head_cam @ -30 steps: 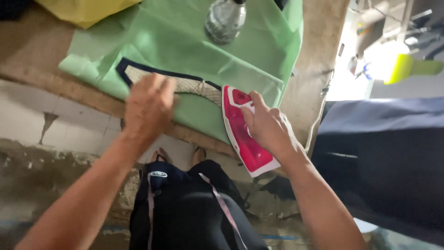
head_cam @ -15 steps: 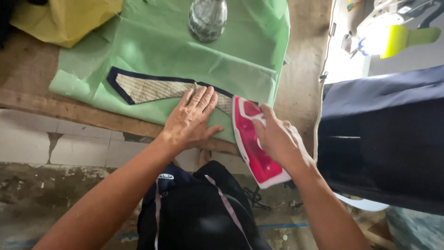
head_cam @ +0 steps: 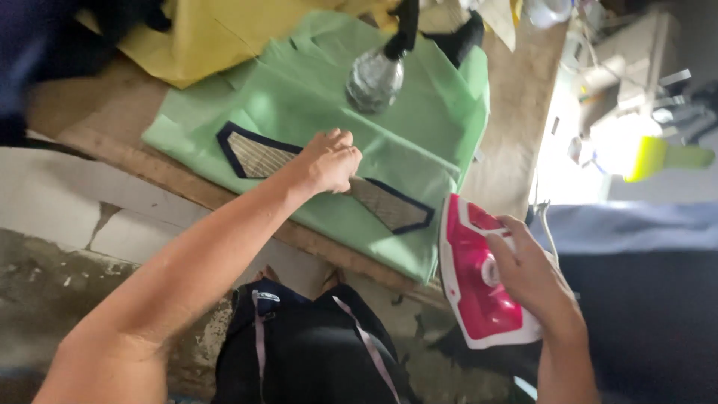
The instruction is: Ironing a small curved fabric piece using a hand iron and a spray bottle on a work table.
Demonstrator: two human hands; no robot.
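Compared with half a second ago, the left hand (head_cam: 329, 161) has curled from lying flat and now rests with bent fingers on the middle of the tie-shaped fabric piece (head_cam: 262, 155), while the pink iron (head_cam: 475, 277) has come off the cloth toward the near right edge of the worktop (head_cam: 516, 112).

Fabric piece: long, pointed at both ends, woven tan centre with a dark navy border. It lies flat and slanted on the green cloth (head_cam: 299, 97), one point toward the left, the other at the right near the iron. The left hand's fingers are drawn together and press on the piece; whether they pinch any fabric cannot be told.

Right hand (head_cam: 527, 277): wrapped around the iron's handle, fingers closed on it. The iron stands just beside the cloth's right corner, apart from the fabric piece, its nose pointing away from the person.

Green cloth: spread over the worktop, creased along several folds. A clear spray bottle (head_cam: 374, 78) with a black top stands on it, beyond the left hand. Yellow fabric (head_cam: 202, 45) lies at the far left, partly overlapping the cloth's edge. Dark navy cloth (head_cam: 636, 239) hangs at the right, past the iron.
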